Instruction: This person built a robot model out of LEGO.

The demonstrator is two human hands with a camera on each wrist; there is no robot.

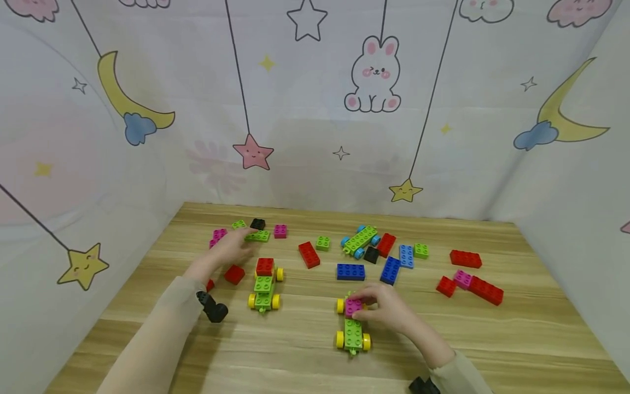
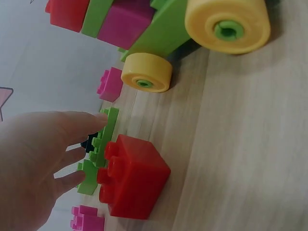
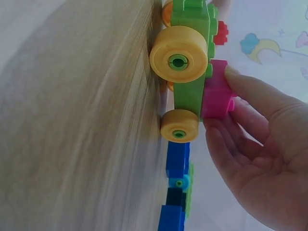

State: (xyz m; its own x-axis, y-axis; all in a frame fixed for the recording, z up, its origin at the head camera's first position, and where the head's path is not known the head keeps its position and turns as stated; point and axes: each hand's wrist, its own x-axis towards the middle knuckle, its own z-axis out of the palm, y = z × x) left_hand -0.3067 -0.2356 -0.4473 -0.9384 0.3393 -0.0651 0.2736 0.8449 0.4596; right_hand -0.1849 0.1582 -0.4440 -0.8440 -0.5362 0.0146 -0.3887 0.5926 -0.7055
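My right hand (image 1: 386, 306) pinches a magenta brick (image 3: 217, 91) between thumb and fingers. That brick sits on the studs of a green car base (image 1: 353, 331) with yellow wheels. At the back left, my left hand (image 1: 232, 247) reaches out over the table with fingers extended and nothing in its grasp. Its fingertips are close to a long green brick (image 1: 258, 236). A red brick (image 2: 137, 175) lies beside that hand in the left wrist view. Between the hands stands a second green car (image 1: 263, 300) with yellow wheels, a red brick (image 1: 264, 266) on its far end.
A green car base with blue wheels (image 1: 360, 241) stands at the back, near a black brick (image 1: 371, 255) and blue bricks (image 1: 351, 272). Several red bricks (image 1: 465, 259) and a pink one (image 1: 462, 279) lie at the right. A printed cloth (image 1: 315, 180) hangs behind the table.
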